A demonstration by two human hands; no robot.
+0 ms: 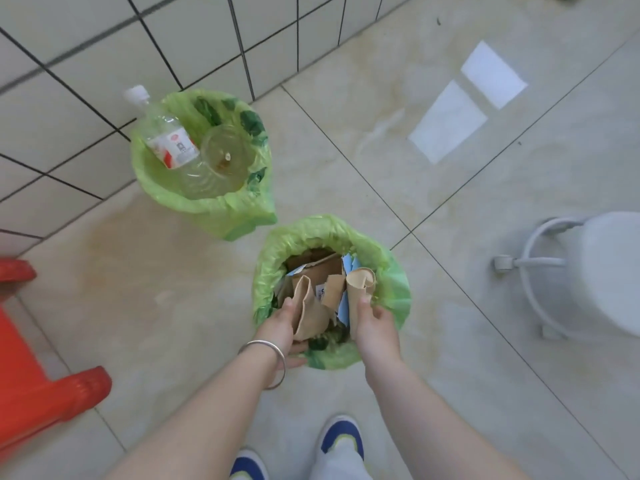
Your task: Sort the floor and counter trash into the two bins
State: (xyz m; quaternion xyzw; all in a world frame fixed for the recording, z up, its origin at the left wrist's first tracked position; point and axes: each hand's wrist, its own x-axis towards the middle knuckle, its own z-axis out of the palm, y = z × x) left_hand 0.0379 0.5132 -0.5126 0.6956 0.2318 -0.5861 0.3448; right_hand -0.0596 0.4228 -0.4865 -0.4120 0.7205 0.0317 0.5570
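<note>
over the near green-lined bin (394,289), left hand (282,327) grips a creased brown paper bag (310,311); right hand (375,325) pinches a rolled paper piece (360,289). far bin (166,195) holds a clear plastic bottle (166,140) and cup (225,157).

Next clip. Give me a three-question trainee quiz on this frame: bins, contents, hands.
1. True or false: the plastic bottle lies in the far bin, by the tiled wall.
2. What does each hand hold over the near bin?
3. Which wrist wears the bangle: A left, B right?

Key
1. True.
2. The left hand and the right hand each have a grip on a piece of brown cardboard.
3. A.
</note>
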